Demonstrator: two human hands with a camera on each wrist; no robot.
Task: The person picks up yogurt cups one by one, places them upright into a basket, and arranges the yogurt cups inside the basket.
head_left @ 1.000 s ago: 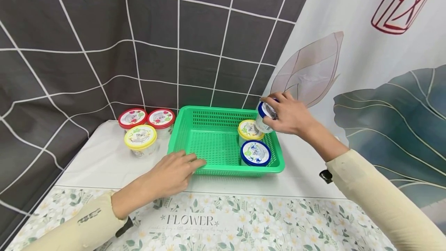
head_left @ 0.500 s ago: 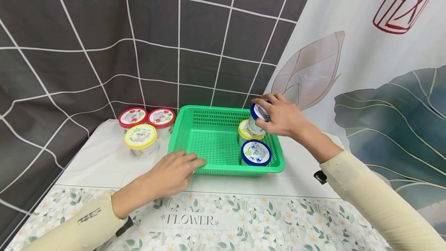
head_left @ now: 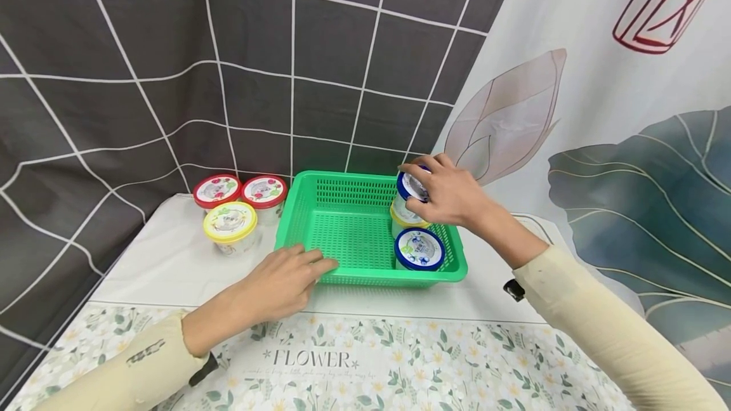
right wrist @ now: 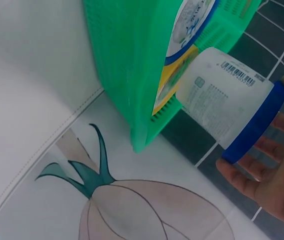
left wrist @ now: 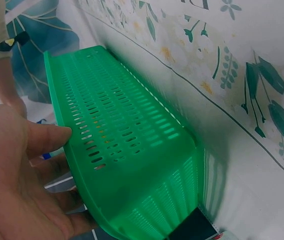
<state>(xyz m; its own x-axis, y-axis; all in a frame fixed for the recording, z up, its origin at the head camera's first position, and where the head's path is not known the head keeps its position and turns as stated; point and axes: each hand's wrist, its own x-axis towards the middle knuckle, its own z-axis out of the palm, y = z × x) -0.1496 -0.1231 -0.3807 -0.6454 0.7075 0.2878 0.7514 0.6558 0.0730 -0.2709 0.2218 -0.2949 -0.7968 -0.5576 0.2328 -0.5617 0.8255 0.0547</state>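
Note:
My right hand grips a blue-lidded tub by its lid, over the back right of the green plastic basket. In the right wrist view the held tub shows its barcode side; its base is at or just above the yellow-lidded tub, and I cannot tell if they touch. A second blue-lidded tub stands in the basket's front right corner. At the front left, my left hand holds the basket's rim, thumb outside and fingers behind it, as the left wrist view shows.
Left of the basket stand two red-lidded tubs and a yellow-lidded tub on the white tabletop cloth. A dark gridded curtain hangs right behind the basket. A floral cloth covers the front.
My right hand has carried the blue-lidded tub leftward and slightly down, from the basket's right edge to over the yellow-lidded tub inside. The left hand has kept its place on the rim.

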